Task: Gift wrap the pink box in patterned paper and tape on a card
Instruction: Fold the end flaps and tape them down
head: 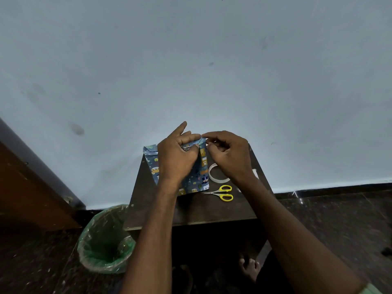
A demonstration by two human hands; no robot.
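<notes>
The box (192, 181) stands wrapped in blue paper printed with cartoon animals on a small dark wooden table (191, 211); no pink shows. My left hand (177, 154) lies over its top and front, fingers curled on the paper at the upper right corner, index finger sticking up. My right hand (227, 153) pinches the paper's edge at that same upper right corner. A roll of clear tape (216, 174) lies on the table under my right wrist. A white piece, perhaps the card (255, 172), peeks out behind my right forearm.
Yellow-handled scissors (221, 193) lie on the table right of the box. A bin with a green liner (106, 240) stands on the floor at the table's left front corner. A brown door (31, 187) is at far left, a pale wall behind.
</notes>
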